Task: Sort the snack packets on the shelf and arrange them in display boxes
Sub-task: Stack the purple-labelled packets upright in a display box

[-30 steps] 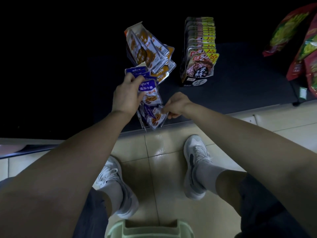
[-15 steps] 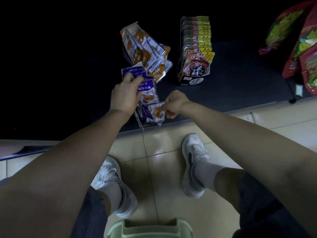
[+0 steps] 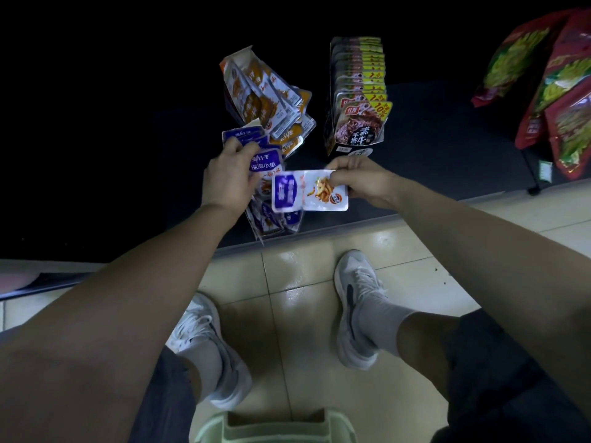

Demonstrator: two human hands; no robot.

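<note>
Pinched a packet (image 3: 309, 195) in the right hand (image 3: 361, 183), just right of the purple stack (image 3: 266, 163); clutched that stack in the left hand (image 3: 227, 183), fingers curled.

Both bare forearms stretch forward. The left grip (image 3: 228, 183) curls round a packet bundle (image 3: 265, 162); the right grip (image 3: 361, 183) pinches a single packet (image 3: 308, 195).

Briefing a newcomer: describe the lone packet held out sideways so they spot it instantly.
Find the front edge of the dark shelf above the tiled floor. There the right hand pinches one packet sideways: purple at one end, white with an orange snack picture at the other, unlike the stacked purple bunch the left hand grips.
</note>
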